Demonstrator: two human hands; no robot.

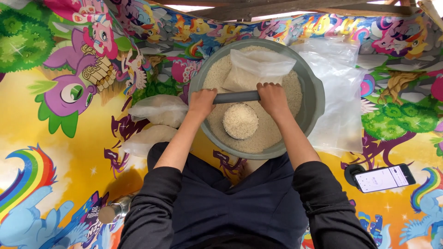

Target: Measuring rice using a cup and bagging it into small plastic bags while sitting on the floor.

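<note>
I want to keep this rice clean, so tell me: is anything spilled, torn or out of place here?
Nothing stands out. The rice stays inside the grey basin, none shows on the mat, and both filled bags beside it look intact.

The basin (314, 99) looks like matt grey plastic, heaped with grainy, dull white rice (270, 131), and the round cup (240, 121) sunk in it has a thin rim that looks metallic. The bar (236, 97) gripped by both hands is smooth dark grey, material unclear. Thin glossy clear plastic bags (339, 92) crinkle on the shiny printed mat (55, 138)
</note>
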